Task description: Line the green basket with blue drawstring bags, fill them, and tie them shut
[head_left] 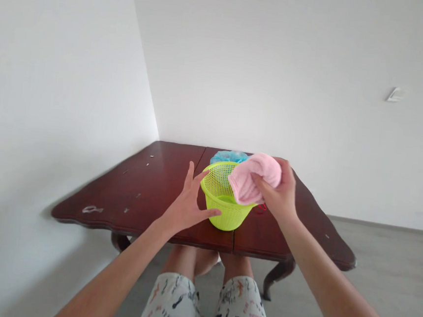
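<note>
A folded pink cloth (248, 179) is gripped in my right hand (282, 192), thumb on its near face, over the right side of a lime-green plastic basket (228, 216). The cloth hides part of the basket's rim. What shows of the basket's inside is its perforated wall and green bottom. My left hand (189, 203) is at the basket's left side, fingers spread and thumb stretched across the front of its wall. Whether that hand touches the basket I cannot tell.
Behind the basket lies a light-blue plastic bag (228, 156). A small red item (262, 207) peeks out right of the basket. The dark-red wooden table (165, 174) has wavy edges and a seam; white walls stand behind and left.
</note>
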A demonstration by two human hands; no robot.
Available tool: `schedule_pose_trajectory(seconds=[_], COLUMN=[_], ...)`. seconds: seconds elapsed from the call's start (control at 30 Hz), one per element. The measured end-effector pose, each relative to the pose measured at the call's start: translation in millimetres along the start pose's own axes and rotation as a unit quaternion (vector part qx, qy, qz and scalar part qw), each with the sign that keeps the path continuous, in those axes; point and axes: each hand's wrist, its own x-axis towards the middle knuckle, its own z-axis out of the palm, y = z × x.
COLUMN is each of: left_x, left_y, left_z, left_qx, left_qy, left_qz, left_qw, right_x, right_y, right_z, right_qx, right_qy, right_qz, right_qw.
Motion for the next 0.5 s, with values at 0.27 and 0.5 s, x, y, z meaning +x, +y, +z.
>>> schedule_pose_trajectory(seconds=[0.27, 0.5], left_x=[26, 27], left_y=[-12, -16], left_z=[31.4, 17.8], left_qx=[0.004, 0.041], left_qy=[-0.020, -0.006], left_qz=[-0.095, -0.010], left_qw=[0.995, 0.999], right_x=[47, 76], right_y=[30, 53], right_z=[59, 51], right_qx=[-0.107, -0.412], right_qy=[-0.516, -0.660], right_qz=[0.190, -0.100], right_qw=[0.828, 0.620])
